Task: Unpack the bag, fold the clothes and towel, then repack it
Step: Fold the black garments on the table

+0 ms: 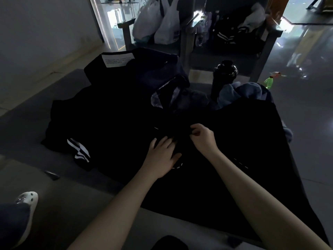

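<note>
A large black garment (234, 159) lies spread over the low grey table (27, 123) in front of me. My left hand (162, 156) rests flat on it with fingers straight, near the collar. My right hand (201, 136) pinches a fold of the same black fabric just to the right. Another black garment with white stripes (79, 150) lies at the left. A dark bag with a white label (117, 60) sits open at the back. A blue towel (248, 92) is bunched at the back right.
A black bottle (223, 78) stands beside the towel, a green spray bottle (270, 82) behind it. White plastic bags (158, 24) sit on a bench at the rear. A small dark object (52, 175) lies on the floor, and a white shoe (27, 204) shows at lower left.
</note>
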A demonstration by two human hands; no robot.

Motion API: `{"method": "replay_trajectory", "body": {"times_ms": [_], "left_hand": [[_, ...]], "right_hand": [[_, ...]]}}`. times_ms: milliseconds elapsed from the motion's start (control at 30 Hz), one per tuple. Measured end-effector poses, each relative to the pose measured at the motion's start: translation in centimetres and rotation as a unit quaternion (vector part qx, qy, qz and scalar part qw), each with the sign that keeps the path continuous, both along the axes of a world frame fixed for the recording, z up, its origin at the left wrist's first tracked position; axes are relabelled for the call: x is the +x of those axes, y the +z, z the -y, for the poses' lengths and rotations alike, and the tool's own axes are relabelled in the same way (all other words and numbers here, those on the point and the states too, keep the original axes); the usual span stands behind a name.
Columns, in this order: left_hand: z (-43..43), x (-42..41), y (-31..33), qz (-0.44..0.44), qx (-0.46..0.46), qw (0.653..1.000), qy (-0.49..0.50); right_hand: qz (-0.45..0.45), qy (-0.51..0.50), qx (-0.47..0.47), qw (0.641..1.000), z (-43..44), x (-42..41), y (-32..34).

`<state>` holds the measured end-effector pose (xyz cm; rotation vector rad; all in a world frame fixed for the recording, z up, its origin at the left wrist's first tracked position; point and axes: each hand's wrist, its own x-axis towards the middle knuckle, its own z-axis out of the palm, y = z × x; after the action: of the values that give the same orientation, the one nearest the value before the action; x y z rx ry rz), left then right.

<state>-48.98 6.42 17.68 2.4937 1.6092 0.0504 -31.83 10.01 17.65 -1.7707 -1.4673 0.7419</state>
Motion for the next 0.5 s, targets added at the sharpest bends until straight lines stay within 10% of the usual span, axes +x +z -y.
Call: {"method": "replay_trajectory", "body": {"times_ms": [500], "left_hand": [[7.3,-0.4,0.9,-0.057,-0.109,0.992,-0.019]], "right_hand": [[0.306,0.089,-0.069,0.945,18.2,8.6,-1.9]]}}
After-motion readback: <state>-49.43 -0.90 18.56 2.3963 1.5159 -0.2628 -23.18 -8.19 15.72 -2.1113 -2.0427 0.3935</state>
